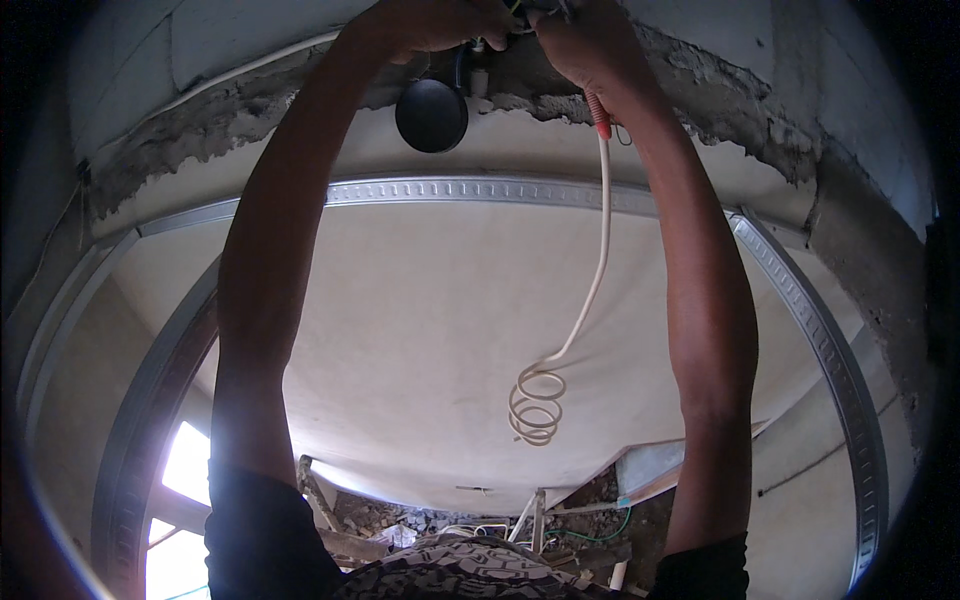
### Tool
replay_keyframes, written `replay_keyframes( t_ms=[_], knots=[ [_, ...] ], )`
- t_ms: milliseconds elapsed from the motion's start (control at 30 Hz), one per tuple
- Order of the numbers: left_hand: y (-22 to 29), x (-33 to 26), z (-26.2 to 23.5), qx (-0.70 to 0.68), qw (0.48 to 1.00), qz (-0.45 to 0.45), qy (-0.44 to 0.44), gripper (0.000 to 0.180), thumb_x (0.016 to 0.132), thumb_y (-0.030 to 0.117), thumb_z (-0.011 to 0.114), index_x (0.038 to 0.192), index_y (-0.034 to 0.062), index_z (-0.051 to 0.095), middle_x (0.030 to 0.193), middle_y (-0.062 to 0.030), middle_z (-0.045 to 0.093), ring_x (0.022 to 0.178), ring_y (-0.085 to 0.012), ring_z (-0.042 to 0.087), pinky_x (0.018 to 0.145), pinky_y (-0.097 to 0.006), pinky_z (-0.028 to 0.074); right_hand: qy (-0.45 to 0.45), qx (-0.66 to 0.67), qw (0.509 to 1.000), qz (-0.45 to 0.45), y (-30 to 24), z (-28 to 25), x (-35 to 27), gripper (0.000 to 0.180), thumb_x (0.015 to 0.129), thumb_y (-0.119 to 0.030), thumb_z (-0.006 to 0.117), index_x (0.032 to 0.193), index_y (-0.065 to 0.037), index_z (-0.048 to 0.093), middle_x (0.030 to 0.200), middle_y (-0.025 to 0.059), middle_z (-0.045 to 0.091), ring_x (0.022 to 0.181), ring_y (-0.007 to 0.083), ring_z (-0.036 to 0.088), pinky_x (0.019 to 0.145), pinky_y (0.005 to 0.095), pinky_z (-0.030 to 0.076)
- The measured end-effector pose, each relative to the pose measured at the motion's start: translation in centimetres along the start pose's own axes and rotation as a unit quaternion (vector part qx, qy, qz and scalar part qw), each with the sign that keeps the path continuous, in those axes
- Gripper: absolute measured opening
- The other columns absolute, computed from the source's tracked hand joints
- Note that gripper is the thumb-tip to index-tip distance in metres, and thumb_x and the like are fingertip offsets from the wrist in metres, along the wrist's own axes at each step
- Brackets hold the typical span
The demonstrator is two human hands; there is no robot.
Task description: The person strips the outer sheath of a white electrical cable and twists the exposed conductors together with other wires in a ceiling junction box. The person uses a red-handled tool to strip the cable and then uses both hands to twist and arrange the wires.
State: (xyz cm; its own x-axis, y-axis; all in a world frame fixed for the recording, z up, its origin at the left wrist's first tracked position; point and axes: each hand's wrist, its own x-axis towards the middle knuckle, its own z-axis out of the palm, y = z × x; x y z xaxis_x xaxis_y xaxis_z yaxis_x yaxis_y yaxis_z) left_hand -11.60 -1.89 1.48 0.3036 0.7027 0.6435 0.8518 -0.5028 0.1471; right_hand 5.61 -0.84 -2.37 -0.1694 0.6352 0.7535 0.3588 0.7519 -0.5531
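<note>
Both my arms reach up to the top edge of the head view. My left hand [440, 25] has its fingers bent together near thin wires [516, 6]; what they pinch is hard to see. My right hand [597, 55] is closed round a tool with a red ribbed handle [598, 115]; the tool's working end is mostly hidden by the fingers and the picture's edge. From beside that handle a white cable [604, 220] hangs down and ends in loose coils [540, 400]. Below my left hand hangs a round black disc [431, 116], with a dark cord next to it.
A silver metal channel [480, 190] curves across the pale panel [450, 300], with another metal strip [820, 320] at the right. Rough broken plaster [720, 85] runs along the top. Low down lie rubble [430, 520], a green cord [600, 538] and a bright window [180, 520].
</note>
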Motion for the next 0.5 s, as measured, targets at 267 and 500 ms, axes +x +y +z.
replay_keyframes(
  t_ms=[267, 500],
  knots=[
    [-2.0, 0.0, 0.3, -0.054, 0.997, -0.018, 0.044, 0.015, 0.076, 0.012, 0.070, 0.069, -0.0009, 0.070, 0.061, -0.0024, 0.064, 0.055, -0.0104, 0.052, 0.052, -0.030, 0.042, 0.047, -0.168, 0.972, -0.157, 6.3, 2.2, 5.1, 0.032, 0.086, -0.033, 0.061, 0.090, -0.002, 0.069, 0.067, 0.0147, 0.064, 0.061, 0.0234, 0.061, 0.062, 0.0403, 0.046],
    [-8.3, 0.8, 0.6, 0.247, 0.876, 0.381, 0.160, 0.018, 0.077, 0.022, 0.069, 0.093, 0.0134, 0.070, 0.094, -0.0082, 0.069, 0.097, -0.0275, 0.065, 0.082, -0.045, 0.051, 0.007, -0.096, 0.994, -0.058, 7.2, 2.9, 4.6, 0.052, 0.087, -0.048, 0.058, 0.105, 0.000, 0.060, 0.089, 0.0186, 0.061, 0.080, 0.0282, 0.060, 0.075, 0.0421, 0.047]
  ],
)
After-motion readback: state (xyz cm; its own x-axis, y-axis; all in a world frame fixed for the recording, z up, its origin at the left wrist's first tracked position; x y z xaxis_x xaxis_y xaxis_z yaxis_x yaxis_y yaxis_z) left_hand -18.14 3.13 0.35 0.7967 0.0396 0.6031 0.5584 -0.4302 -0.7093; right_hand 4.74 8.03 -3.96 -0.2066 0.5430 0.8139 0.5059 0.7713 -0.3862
